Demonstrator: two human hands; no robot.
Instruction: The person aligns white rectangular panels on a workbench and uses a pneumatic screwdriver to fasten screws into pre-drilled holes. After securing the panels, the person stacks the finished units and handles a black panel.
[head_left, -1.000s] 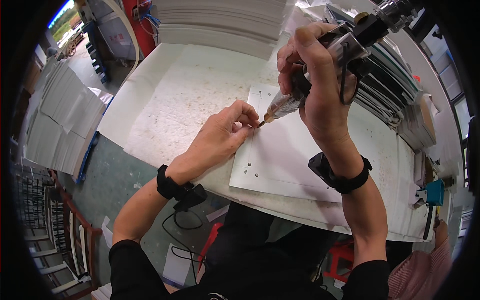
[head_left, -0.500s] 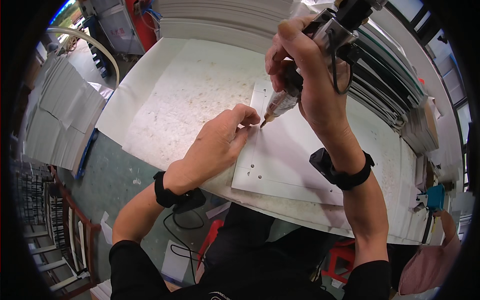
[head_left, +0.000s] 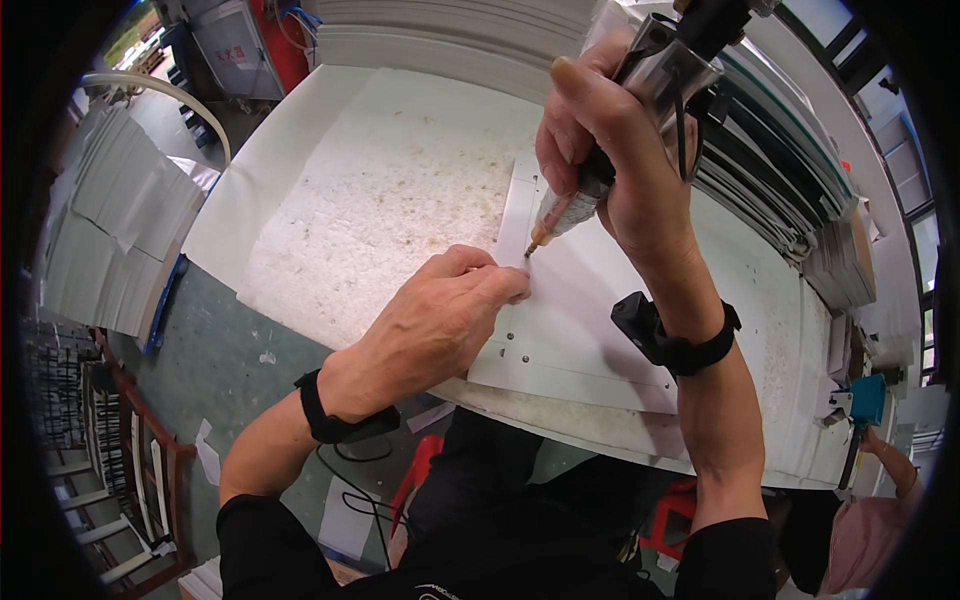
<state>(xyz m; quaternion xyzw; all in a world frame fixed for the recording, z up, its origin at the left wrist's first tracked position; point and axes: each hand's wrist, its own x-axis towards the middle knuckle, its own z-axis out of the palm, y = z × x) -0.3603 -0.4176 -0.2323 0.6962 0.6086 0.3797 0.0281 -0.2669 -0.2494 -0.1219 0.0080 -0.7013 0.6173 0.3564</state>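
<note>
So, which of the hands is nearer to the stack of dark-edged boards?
Right. The right hand, holding the tool, is left of the stack of dark-edged boards; the left hand is farther left, at the white panel's left edge.

Black sleeves (head_left: 265, 545), 2 black wristbands (head_left: 708, 352) — boxy modules (head_left: 636, 326) attached, dark trousers (head_left: 480, 465)

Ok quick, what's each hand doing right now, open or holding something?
Left hand: closed, above the white panel; whether it pinches anything small cannot be told.
Right hand: closed around the power tool.
</note>
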